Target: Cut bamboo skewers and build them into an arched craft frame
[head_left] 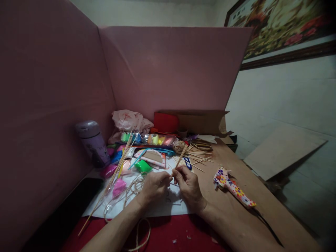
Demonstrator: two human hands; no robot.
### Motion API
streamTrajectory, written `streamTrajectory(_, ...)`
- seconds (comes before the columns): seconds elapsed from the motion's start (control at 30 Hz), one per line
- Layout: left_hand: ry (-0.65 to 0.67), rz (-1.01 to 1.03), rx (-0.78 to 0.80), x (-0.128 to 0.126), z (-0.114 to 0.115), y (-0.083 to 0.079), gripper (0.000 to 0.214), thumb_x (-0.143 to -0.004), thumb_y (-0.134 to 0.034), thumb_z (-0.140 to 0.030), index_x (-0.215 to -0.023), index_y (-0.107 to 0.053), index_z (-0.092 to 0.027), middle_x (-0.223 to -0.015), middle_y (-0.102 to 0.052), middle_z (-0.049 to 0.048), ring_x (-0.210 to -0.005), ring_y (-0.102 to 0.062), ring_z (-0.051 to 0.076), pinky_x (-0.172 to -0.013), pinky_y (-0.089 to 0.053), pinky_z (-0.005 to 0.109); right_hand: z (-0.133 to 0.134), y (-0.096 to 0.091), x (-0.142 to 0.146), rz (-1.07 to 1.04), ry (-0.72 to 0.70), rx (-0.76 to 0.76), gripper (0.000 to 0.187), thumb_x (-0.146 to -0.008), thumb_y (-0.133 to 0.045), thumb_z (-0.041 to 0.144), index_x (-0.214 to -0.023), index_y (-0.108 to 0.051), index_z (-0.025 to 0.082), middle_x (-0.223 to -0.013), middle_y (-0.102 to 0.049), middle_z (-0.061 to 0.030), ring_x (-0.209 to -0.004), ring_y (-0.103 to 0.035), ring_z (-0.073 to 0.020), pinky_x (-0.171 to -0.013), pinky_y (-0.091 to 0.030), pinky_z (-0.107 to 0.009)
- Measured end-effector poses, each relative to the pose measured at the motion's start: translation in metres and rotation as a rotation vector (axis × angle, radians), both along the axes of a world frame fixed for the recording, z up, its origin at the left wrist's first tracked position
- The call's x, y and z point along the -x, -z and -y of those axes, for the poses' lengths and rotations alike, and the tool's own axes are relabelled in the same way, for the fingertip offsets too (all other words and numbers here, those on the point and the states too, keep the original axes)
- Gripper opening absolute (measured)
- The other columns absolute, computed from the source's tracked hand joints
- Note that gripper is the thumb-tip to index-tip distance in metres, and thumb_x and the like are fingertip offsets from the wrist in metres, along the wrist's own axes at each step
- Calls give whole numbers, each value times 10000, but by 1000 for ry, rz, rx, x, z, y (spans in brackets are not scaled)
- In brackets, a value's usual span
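Observation:
My left hand [154,187] and my right hand [187,185] meet over a white sheet [157,206] on the table, fingers pinched together. Both pinch the lower end of a short bundle of thin bamboo sticks [180,159] that slants up and away to the right. A loose strand of natural twine [133,189] curls under my left wrist and trails toward me. Long bamboo skewers [115,173] lie slanted to the left of my left hand.
A glue gun with a flower pattern [232,187] lies right of my hands. Packets of coloured clay [147,140], a green lump [143,165], a lilac tumbler [93,143], loose sticks [201,155] and a cardboard box [204,122] crowd the back. Pink boards [170,70] wall the desk.

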State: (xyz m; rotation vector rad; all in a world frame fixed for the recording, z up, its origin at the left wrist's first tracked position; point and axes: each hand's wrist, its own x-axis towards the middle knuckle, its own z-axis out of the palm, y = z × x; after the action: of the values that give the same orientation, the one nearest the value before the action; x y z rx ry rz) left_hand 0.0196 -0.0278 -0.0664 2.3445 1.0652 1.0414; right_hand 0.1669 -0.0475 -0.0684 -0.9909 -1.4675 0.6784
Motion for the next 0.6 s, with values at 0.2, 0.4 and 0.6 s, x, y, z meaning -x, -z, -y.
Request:
streamTrajectory(0.2,30,-1,54,1,2,-3,327,-870,-419,-325,-616,-535,-154,-528,-524,-12,-492,-420,74,-508,-298,204,0,0,0,3,-5,18,222,-883,-475,337,-731,-509,178,-561,-460,38,-502,-448,-91,-486,-365,-208)
streamTrajectory(0.4,30,5,84,0,5,-8,356,-876,-419,-352,-614,-551,-151,-522,-542,-7,-481,-424,72,-497,-289,203,1,-2,-1,7,-12,33,210,-881,-477,336,-745,-507,180,-552,-451,44,-491,-448,-90,-478,-366,-207)
streamTrajectory(0.6,-5,-34,29,0,5,-7,364,-863,-446,-342,-570,-528,-144,-476,-491,-21,-454,-366,62,-473,-250,205,-1,-1,-2,42,-95,46,208,-879,-478,343,-764,-520,174,-609,-468,30,-527,-452,-90,-490,-379,-204)
